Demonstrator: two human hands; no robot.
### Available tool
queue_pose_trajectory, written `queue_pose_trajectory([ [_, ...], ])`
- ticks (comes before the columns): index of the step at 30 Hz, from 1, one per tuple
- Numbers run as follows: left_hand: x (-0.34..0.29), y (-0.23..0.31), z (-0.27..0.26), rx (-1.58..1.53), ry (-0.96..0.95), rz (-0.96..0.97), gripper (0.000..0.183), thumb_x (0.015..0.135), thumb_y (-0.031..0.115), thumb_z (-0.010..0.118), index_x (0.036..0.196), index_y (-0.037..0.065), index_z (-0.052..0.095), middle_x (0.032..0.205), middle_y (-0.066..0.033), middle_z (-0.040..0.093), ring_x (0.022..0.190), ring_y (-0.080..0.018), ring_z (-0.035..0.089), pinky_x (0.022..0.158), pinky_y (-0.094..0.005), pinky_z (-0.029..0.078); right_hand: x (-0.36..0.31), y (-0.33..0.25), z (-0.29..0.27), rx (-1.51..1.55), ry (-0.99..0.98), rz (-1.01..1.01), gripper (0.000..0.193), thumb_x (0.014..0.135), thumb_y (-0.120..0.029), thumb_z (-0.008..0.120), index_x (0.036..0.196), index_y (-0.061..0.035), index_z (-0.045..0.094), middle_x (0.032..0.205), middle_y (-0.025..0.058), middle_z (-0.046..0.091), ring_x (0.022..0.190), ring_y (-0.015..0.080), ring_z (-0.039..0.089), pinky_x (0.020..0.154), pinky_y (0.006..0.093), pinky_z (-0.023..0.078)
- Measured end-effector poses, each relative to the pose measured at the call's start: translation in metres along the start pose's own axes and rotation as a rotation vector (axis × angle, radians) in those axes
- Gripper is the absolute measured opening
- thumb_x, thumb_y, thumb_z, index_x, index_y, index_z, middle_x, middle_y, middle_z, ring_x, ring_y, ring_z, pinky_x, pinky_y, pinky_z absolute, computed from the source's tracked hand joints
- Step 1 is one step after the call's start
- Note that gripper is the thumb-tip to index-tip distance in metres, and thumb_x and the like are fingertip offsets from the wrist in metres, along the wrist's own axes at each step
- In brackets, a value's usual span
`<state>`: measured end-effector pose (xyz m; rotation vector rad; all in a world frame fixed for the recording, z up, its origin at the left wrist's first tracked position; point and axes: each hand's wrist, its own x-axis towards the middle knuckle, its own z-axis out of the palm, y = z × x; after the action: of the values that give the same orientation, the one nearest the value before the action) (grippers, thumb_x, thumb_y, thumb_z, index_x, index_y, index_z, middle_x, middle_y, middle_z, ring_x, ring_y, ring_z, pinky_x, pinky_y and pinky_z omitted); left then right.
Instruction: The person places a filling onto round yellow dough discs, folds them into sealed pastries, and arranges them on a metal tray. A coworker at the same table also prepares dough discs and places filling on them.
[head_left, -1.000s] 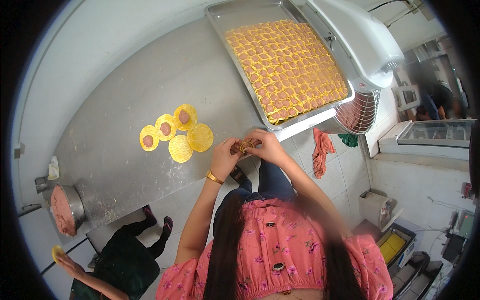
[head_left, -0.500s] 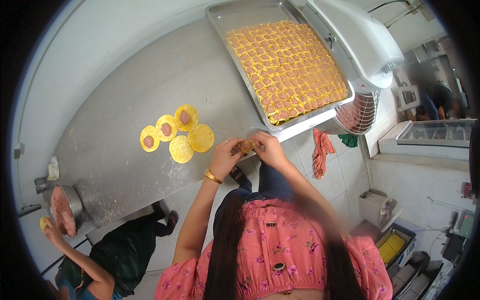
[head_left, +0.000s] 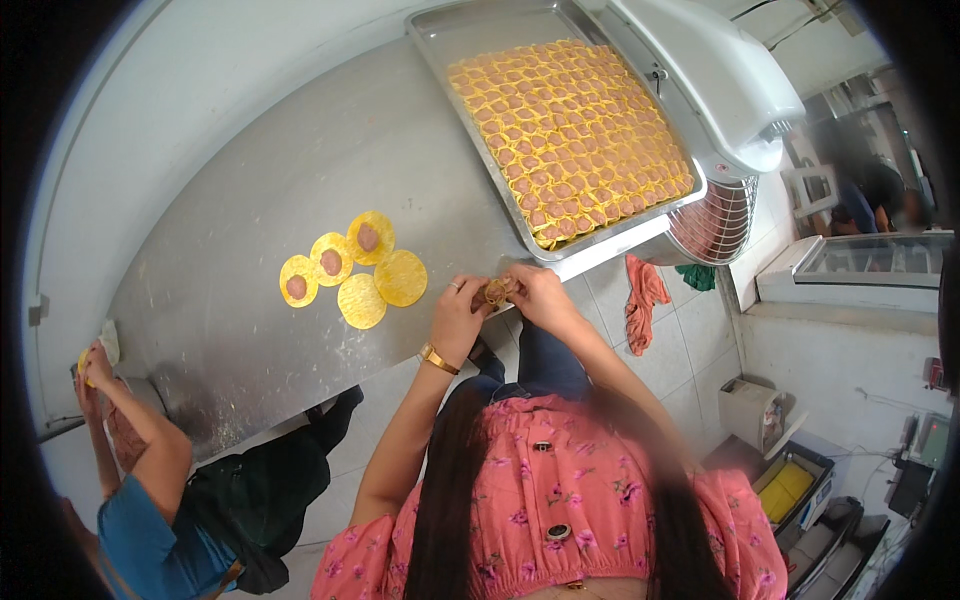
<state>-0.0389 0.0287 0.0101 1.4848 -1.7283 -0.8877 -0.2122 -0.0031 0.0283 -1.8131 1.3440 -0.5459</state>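
Both hands, left [head_left: 458, 318] & right [head_left: 535, 296], w/ grip clamped on one dumpling [head_left: 496, 291] above table [head_left: 260, 180] edge; filled tray [head_left: 480, 30] just beyond.

Pale wall [head_left: 150, 90] at ten o'clock, grey steel worktop [head_left: 280, 160] across the middle, white tiled floor [head_left: 690, 350] at four o'clock, white fan [head_left: 720, 90] at one o'clock, bright even light
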Motion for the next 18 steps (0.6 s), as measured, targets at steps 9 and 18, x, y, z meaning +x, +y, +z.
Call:
queue_pose_trajectory([
  [9, 0.0012, -0.0009, 0.0013, 0.075, -0.001, 0.043, 0.034, 0.069, -0.003, 0.070, 0.101, 0.003, 0.062, 0.092, -0.0117, 0.062, 0.079, -0.0246, 0.065, 0.069, -0.0324, 0.053, 0.0075, 0.0053, 0.0041, -0.068, 0.037, -0.193, 0.034, 0.065, 0.000, 0.071, 0.098, -0.0041, 0.063, 0.087, 0.0128, 0.060, 0.074, 0.0276, 0.063, 0.065, 0.0338, 0.052],
  [18, 0.0031, 0.0030, 0.0007, 0.052, -0.036, 0.006, 0.031, 0.070, -0.001, 0.071, 0.099, 0.002, 0.062, 0.088, -0.0136, 0.063, 0.075, -0.0251, 0.065, 0.067, -0.0326, 0.052, 0.0044, 0.0052, 0.0006, -0.185, -0.016, -0.235, 0.038, 0.066, 0.001, 0.068, 0.103, -0.0052, 0.061, 0.094, 0.0122, 0.058, 0.084, 0.0308, 0.061, 0.070, 0.0364, 0.051],
])
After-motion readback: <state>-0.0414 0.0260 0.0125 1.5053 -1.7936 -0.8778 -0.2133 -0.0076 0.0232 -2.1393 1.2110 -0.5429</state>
